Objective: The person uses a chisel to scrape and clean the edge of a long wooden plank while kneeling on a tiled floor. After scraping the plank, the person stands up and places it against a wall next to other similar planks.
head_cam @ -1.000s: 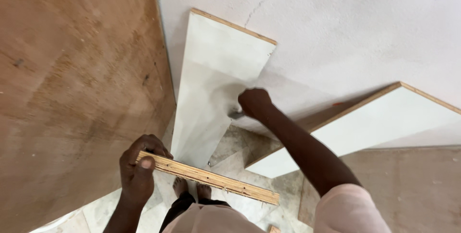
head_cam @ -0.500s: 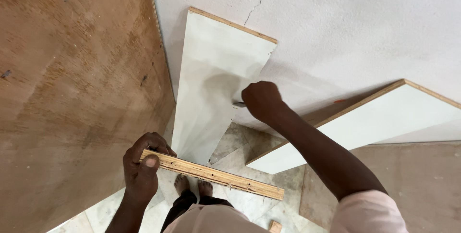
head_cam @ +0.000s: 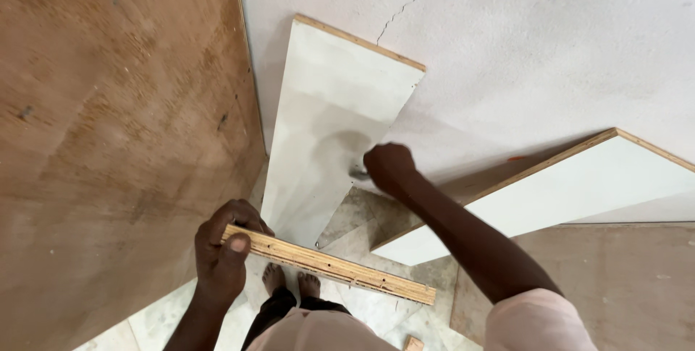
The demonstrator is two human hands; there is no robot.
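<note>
My left hand [head_cam: 224,253] grips the left end of a narrow plywood strip [head_cam: 340,268] seen edge-on, held level in front of me. My right hand [head_cam: 389,167] is closed around a small grey tool [head_cam: 357,173] whose kind I cannot make out, pressed against the right edge of a white laminated board [head_cam: 329,116] that leans upright against the white wall. My bare feet [head_cam: 289,278] show below the strip on the tiled floor.
A large brown plywood sheet [head_cam: 108,127] stands at the left. A second white laminated board [head_cam: 565,188] with a wooden edge leans at the right. The wall [head_cam: 543,40] has a thin crack. Another brown sheet [head_cam: 615,286] lies at the lower right.
My right hand has shifted slightly right and down along the white board's edge. The left hand keeps the strip in the same place.
</note>
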